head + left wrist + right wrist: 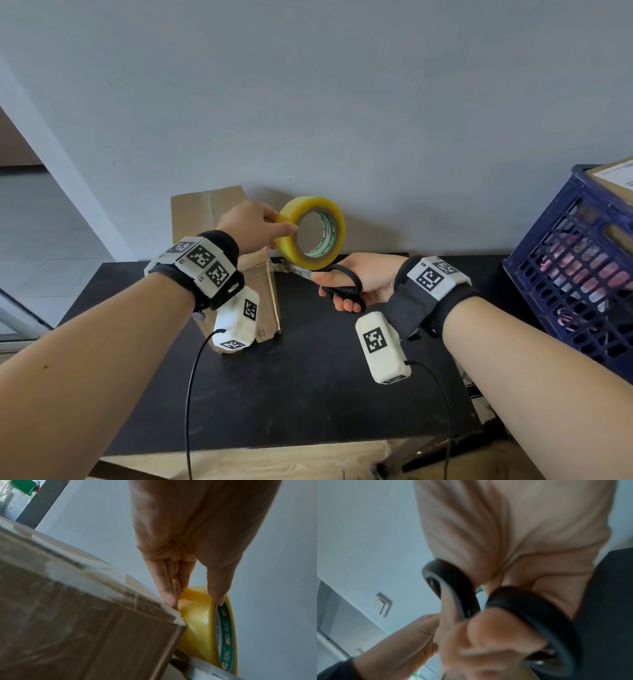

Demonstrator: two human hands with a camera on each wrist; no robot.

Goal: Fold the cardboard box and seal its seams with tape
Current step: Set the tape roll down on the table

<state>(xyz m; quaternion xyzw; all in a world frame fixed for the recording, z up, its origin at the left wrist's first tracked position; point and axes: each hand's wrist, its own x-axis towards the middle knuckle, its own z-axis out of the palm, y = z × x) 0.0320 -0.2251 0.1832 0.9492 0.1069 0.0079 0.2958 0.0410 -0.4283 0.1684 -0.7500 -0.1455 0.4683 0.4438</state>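
A brown cardboard box (267, 301) stands on the black table (308, 394), with clear tape along its edge (96, 588). My left hand (253, 226) grips a yellow tape roll (310, 233) above the box's right corner, thumb and fingers (216, 588) pinching its rim (193, 615). A clear strip of tape runs from the roll down to the box. My right hand (356, 284) holds black-handled scissors (342, 284), fingers through the loops (530, 615), with the blades (298, 270) at the stretched strip under the roll.
A dark blue plastic crate (575, 274) stands at the right, with a cardboard parcel (613, 174) on top. A grey wall (308, 102) runs right behind the table. Cables (191, 394) hang from both wrist cameras over the table's front edge.
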